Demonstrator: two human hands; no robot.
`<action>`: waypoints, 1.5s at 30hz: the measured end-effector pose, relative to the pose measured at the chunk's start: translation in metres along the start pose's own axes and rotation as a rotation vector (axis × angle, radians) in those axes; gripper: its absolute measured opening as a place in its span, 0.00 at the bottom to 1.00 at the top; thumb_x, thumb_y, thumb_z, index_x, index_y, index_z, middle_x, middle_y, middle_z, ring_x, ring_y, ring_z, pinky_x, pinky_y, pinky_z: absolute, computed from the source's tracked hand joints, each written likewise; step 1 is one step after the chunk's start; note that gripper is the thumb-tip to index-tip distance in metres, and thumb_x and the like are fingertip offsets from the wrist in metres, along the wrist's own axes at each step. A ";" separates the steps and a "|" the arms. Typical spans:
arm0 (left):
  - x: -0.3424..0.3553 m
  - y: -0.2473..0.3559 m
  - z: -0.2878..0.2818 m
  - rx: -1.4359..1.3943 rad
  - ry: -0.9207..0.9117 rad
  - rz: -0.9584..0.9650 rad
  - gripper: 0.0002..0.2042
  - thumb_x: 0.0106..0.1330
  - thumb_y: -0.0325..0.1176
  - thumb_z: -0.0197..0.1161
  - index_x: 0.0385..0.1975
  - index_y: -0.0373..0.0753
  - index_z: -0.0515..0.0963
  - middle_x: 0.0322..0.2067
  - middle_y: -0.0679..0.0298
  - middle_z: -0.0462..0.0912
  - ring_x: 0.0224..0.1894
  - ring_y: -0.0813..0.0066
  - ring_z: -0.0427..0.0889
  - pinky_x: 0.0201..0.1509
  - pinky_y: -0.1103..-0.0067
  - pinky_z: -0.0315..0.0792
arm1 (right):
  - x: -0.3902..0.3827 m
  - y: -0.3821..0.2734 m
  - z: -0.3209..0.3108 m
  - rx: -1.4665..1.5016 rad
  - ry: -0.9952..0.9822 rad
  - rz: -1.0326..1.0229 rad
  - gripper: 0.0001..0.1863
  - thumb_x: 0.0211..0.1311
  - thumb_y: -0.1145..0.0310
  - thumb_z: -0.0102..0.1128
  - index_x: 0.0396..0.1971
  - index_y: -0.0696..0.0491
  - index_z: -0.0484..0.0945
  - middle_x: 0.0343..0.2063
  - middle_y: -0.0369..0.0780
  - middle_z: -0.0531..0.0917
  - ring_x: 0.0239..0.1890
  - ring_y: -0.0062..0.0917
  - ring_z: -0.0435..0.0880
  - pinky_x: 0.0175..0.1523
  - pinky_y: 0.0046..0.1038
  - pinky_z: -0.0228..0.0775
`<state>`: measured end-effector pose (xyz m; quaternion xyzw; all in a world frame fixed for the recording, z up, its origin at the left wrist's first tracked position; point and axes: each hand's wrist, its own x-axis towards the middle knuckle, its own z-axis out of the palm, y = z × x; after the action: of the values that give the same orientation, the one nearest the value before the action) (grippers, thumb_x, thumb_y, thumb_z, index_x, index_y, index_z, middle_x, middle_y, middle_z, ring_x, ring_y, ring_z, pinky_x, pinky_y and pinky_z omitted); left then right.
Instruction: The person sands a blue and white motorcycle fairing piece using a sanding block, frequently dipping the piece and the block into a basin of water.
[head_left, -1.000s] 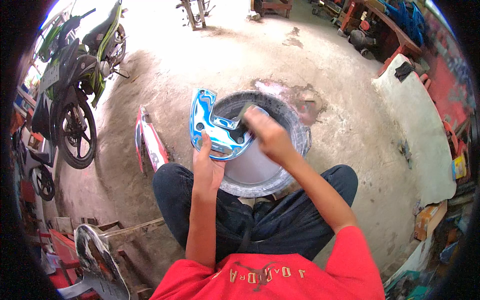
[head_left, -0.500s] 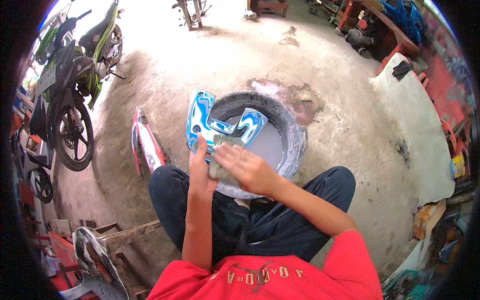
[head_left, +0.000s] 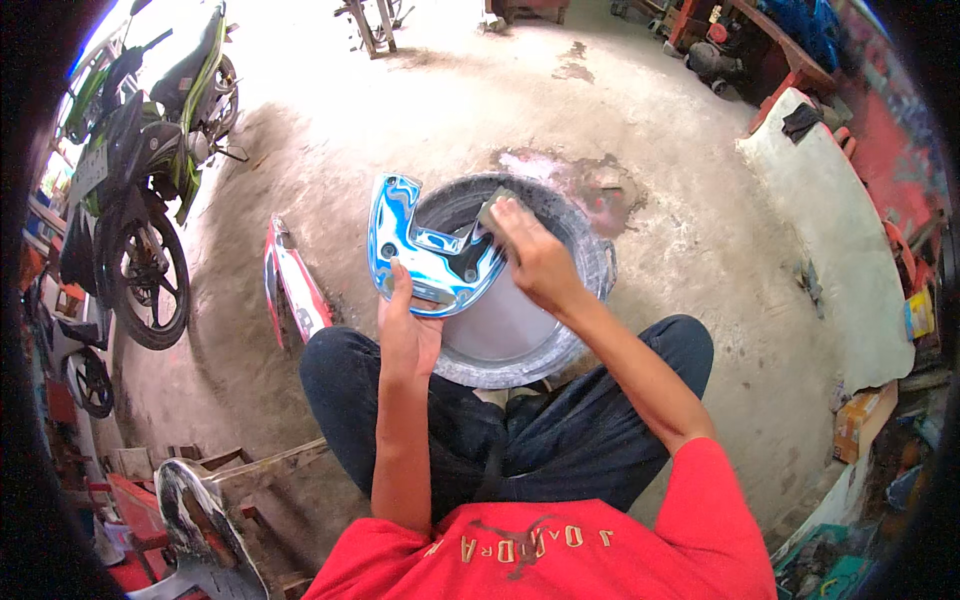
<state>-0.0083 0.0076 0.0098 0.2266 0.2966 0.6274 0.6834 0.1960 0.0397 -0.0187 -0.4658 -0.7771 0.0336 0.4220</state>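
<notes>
Swirling bands of blue, white and silvery grey patterned the curved panel (head_left: pixel 430 275). The pad (head_left: pixel 490 213) was dull grey-green, the tub (head_left: pixel 592 270) grey with paler streaks, its liquid (head_left: pixel 500 325) milky grey. Trousers (head_left: pixel 355 400) were dark navy, the shirt (head_left: pixel 570 565) red with gold lettering.

Two hands (head_left: pixel 408 338) (head_left: pixel 540 265) — one tub (head_left: pixel 480 376)

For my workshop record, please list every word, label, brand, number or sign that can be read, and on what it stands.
Red shirt: gold lettering, legible, not copied here.
Motorcycle plate: too blurred to read.
Cardboard box: marks too small.
Yellow container: printing too small.
Curved blue-and-white part: none visible.
</notes>
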 end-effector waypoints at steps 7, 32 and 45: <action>0.002 -0.003 -0.003 0.003 -0.024 0.005 0.23 0.78 0.43 0.54 0.66 0.38 0.63 0.59 0.57 0.77 0.60 0.63 0.79 0.62 0.62 0.76 | -0.003 -0.005 0.003 -0.008 -0.030 -0.135 0.23 0.62 0.76 0.54 0.59 0.59 0.76 0.59 0.52 0.79 0.64 0.43 0.78 0.68 0.39 0.70; 0.003 0.006 -0.023 0.086 0.027 -0.036 0.21 0.78 0.43 0.54 0.65 0.39 0.66 0.58 0.57 0.78 0.58 0.63 0.80 0.59 0.61 0.78 | -0.028 -0.067 0.013 0.103 -0.103 -0.301 0.29 0.57 0.83 0.51 0.62 0.57 0.75 0.62 0.48 0.78 0.66 0.40 0.76 0.69 0.38 0.69; 0.001 -0.002 -0.004 0.058 0.045 -0.006 0.23 0.78 0.44 0.56 0.65 0.38 0.65 0.58 0.57 0.77 0.59 0.64 0.79 0.60 0.63 0.77 | -0.011 -0.017 0.010 0.006 0.023 -0.186 0.26 0.59 0.83 0.52 0.60 0.59 0.76 0.60 0.49 0.79 0.65 0.43 0.77 0.69 0.40 0.68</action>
<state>-0.0095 0.0082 0.0054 0.2312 0.3307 0.6213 0.6717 0.1795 0.0256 -0.0249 -0.3905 -0.8120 -0.0088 0.4337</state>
